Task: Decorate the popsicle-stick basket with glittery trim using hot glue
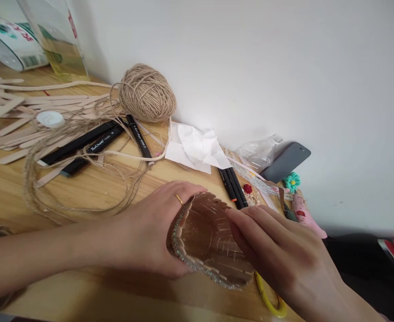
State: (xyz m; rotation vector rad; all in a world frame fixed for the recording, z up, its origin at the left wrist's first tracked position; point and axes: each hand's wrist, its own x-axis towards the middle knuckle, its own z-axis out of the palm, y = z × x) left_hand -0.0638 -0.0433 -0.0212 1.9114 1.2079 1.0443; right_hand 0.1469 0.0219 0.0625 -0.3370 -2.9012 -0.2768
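A cup of craft sticks (202,223) set side by side around a clear plastic liner is tilted, its open mouth facing me. Glittery silver trim (210,273) runs along the left and lower part of its rim. My left hand (153,228), a gold ring on one finger, wraps around the cup's left side. At the upper right of the rim, the fingers of my right hand (277,246) are pressed together on the edge; whether they also pinch the trim is hidden. Under my right hand shows a yellow loop handle (267,297), partly covered.
A ball of twine (147,93) lies against the wall, loose strands trailing. Craft sticks (10,138), black markers (98,147) and a white cap (50,119) lie left. White paper (197,147), a plastic bottle (259,152), a phone (287,161) and a pink glue gun (304,212) line the wall.
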